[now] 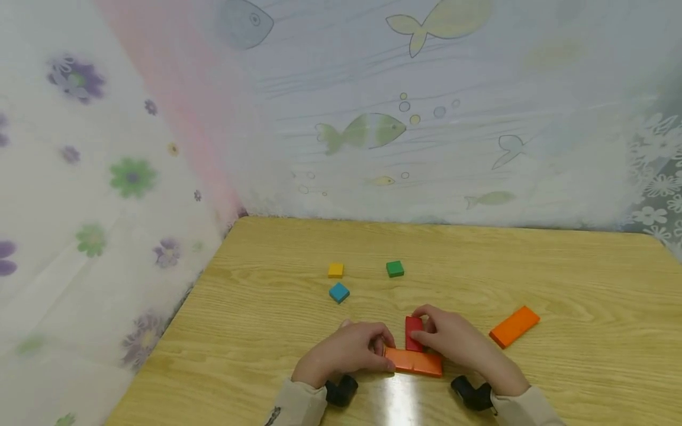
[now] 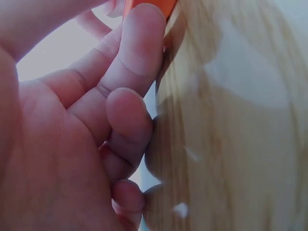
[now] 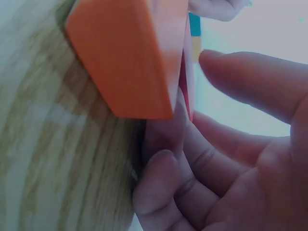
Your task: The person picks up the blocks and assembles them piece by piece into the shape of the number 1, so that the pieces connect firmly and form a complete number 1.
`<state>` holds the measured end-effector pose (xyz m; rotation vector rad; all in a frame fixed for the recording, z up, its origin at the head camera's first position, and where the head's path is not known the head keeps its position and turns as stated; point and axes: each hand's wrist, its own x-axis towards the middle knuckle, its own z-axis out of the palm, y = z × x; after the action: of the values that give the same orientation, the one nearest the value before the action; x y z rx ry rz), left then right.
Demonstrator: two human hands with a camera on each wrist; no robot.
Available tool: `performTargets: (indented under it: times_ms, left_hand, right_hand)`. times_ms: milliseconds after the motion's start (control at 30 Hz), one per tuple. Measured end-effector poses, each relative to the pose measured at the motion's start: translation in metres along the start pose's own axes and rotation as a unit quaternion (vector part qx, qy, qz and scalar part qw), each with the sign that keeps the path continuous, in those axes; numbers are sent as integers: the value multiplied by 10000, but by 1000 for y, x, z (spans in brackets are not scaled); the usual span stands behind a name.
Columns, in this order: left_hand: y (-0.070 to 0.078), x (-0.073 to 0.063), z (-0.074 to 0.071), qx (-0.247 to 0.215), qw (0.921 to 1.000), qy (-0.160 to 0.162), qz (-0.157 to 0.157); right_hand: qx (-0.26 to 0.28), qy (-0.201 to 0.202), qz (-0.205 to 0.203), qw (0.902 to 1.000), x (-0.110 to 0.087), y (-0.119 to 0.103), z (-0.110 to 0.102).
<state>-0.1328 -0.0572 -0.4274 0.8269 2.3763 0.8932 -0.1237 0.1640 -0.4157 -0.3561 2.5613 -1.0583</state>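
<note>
In the head view my left hand (image 1: pixel 348 354) pinches the left end of an orange rectangular block (image 1: pixel 418 362), which lies on the table close to me. My right hand (image 1: pixel 459 342) holds a red rectangular block (image 1: pixel 411 335) by its right side, thumb over its top. The red block stands lengthwise away from me, its near end right at the orange block's far edge. From the right wrist, the orange block (image 3: pixel 110 57) fills the foreground and hides most of the red one. Only a corner of orange shows past the left fingertips in the left wrist view.
A second orange block (image 1: pixel 514 326) lies slantwise to the right of my right hand. Farther off are small square blocks: yellow (image 1: pixel 335 270), blue (image 1: pixel 339 293) and green (image 1: pixel 395 268). Patterned curtains hang behind and left of the wooden table (image 1: pixel 575 266).
</note>
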Motion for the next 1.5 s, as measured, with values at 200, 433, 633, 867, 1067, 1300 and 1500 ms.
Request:
performTargets:
  times_ms: [200,433,633,867,1067,1300,1500]
  left_hand:
    - [1,-1,1,12,9999,-37,-97]
    - [1,0,0,22,10000,-28,-41]
    - [1,-2,-1,-3,10000,-70,-55]
    - [4,-2,-2,-16,10000,-35,10]
    - [3,-1,-1,-3,10000,-35,-43]
    - [4,-2,-1,-79,9999,-55,-135]
    - [3,0,0,40,10000,-18,-13]
  right_hand:
    - [-53,8,-197,9998,1,3,4]
    - [-11,9,-182,9998,2,3,3]
    - [109,-119,-128,9998,2,5,2]
    - [155,-234,-196,9994,2,8,-1]
    - [123,-206,-175,9996,1,10,-5]
    - [123,-64,-118,9998,-1,12,-8]
    - [88,24,-173,9998,-2,13,-13]
